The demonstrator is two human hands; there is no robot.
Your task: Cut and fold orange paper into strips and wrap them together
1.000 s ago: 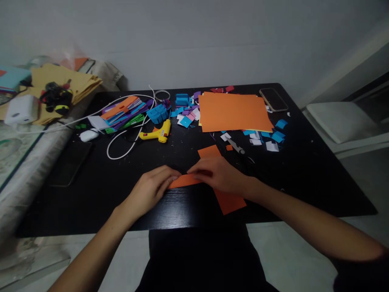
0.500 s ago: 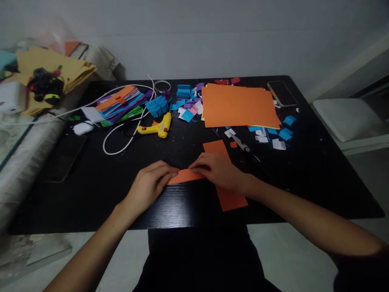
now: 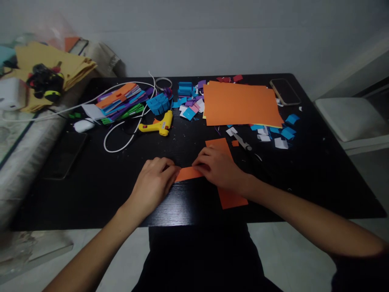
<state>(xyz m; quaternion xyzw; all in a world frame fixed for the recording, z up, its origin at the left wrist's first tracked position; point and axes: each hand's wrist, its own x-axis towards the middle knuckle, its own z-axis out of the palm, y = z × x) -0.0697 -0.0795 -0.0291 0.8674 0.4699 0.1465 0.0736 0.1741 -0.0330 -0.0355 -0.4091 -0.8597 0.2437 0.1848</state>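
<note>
A narrow orange paper strip (image 3: pixel 187 173) lies near the front of the black table, between my two hands. My left hand (image 3: pixel 155 177) has its fingers closed on the strip's left end. At the right end, my right hand (image 3: pixel 215 167) pinches the strip's upper edge. Under my right hand and wrist lies a wider orange paper piece (image 3: pixel 231 198), partly covered. Scissors (image 3: pixel 243 142) rest to the right, beside a small orange scrap (image 3: pixel 235 143).
Large orange sheets (image 3: pixel 241 104) lie at the back, ringed by small paper pieces. A yellow glue gun (image 3: pixel 158 124), a white cable (image 3: pixel 117 150) and a bundle of coloured strips (image 3: pixel 121 101) are left of them. Phones (image 3: pixel 285 92) lie on both sides.
My left hand has shifted slightly right and up along the strip, so less of it shows between my hands. My right hand keeps its pinch. The view has moved slightly.
</note>
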